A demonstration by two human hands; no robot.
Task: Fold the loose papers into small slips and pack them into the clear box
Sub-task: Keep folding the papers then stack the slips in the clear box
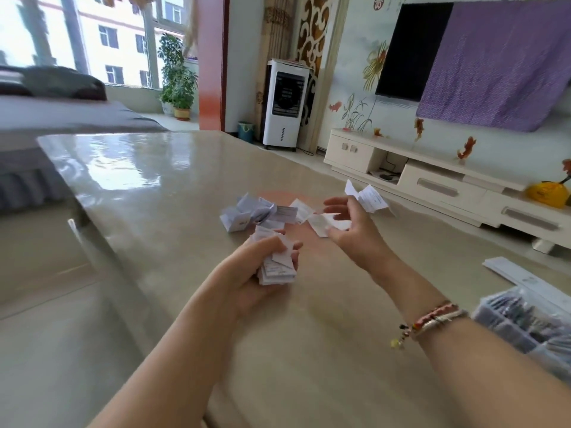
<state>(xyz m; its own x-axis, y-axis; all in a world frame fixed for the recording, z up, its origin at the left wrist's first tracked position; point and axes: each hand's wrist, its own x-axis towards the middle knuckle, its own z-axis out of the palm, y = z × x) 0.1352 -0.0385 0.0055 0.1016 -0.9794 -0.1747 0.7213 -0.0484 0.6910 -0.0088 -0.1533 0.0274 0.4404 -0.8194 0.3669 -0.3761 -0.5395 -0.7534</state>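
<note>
Gathering step: my left hand (262, 267) grips a stack of folded slips (278, 268), fingers curled round it; my right hand (349, 223), palm up, pinches a half-folded paper (369, 196) above the loose papers (262, 213). Next, probably: finish its fold, then carry everything to the clear box (525, 325), well off my right forearm.

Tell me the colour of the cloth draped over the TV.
Purple cloth, finely speckled; seen in the head view.

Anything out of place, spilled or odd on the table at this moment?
Nothing looks damaged or spilled. Folded papers lie in a loose heap mid-table, the left hand grips a stack of slips, and the right hand pinches one half-folded paper. The clear box sits at the right edge, partly out of view.
</note>
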